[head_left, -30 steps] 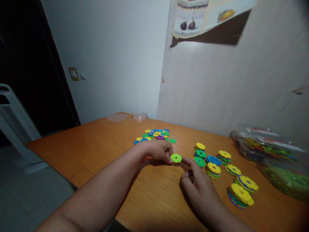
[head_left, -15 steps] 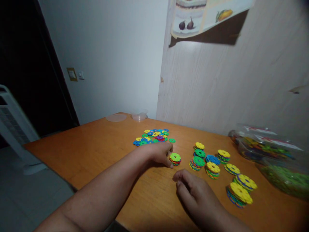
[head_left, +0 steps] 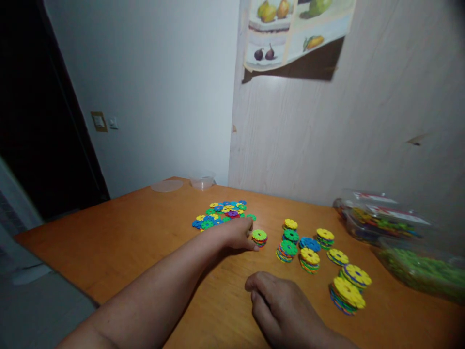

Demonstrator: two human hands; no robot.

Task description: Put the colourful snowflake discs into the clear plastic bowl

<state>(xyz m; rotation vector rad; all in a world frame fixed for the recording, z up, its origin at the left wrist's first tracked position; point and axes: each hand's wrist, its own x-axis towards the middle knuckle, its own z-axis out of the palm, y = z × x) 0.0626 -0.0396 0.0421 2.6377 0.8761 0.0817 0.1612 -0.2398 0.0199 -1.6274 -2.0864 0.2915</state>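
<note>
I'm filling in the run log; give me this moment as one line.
left hand: fingertips at small green-topped disc stack | right hand: curled, resting on orange wooden table, holding nothing visible

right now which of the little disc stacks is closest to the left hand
The green-topped stack, right at the left hand fingertips. It stands alone, left of the cluster of other stacks, and the right hand rests apart from it.

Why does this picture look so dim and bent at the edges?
Head view: the room is dimly lit and the doorway at left is nearly black; the wide lens bows the walls and table edge; the left hand casts a soft shadow; the clear bags at right show faint glare and look smeared.
</note>
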